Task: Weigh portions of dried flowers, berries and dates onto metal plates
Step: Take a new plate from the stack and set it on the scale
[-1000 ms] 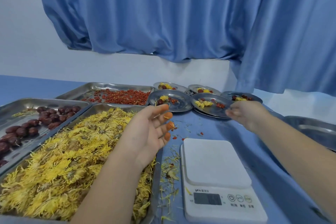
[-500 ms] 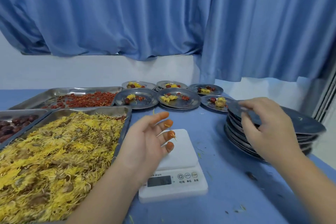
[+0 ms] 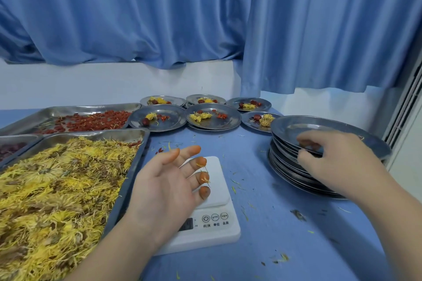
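My right hand pinches the near rim of the top metal plate, tilting it up off the stack of empty plates at the right. My left hand hovers open over the white scale, fingertips stained orange with a few petals stuck on. A large tray of yellow dried flowers lies at the left. Behind it stand a tray of red berries and a tray of dark dates. Several filled plates sit at the back.
Blue curtains hang behind the blue table. Loose petals and a few berries are scattered on the tabletop around the scale. The table's right edge runs just past the plate stack.
The view swung right from the filled plates to the plate stack. My right hand went from the filled plates to the stack and now lifts its top plate. My left hand stays open.
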The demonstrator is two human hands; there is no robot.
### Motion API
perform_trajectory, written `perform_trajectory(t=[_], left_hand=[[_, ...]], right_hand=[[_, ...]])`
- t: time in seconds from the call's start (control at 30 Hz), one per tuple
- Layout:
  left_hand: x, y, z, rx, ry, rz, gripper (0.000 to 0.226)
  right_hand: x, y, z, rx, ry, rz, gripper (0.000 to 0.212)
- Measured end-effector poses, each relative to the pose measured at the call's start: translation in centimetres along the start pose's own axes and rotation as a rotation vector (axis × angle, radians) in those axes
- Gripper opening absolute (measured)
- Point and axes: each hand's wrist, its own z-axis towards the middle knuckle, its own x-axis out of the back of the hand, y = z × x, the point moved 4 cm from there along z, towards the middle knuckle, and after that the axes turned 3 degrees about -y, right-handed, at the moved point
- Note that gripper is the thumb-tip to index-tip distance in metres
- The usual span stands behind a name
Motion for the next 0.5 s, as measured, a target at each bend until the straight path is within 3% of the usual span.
perform_trajectory(t=[0.1,0.5], left_hand=[[0.13,0.14,-0.04,-0.004,-0.009,-0.025,0.03],[-0.04,-0.04,-0.31,0.004,0.059,-0.021,0.028]], right_hand=[[-0.12,0.01,0.05,-0.023,-0.007,0.002,0.013],[-0.43,0.22,0.01,-0.032,0.262,0.0,0.024]])
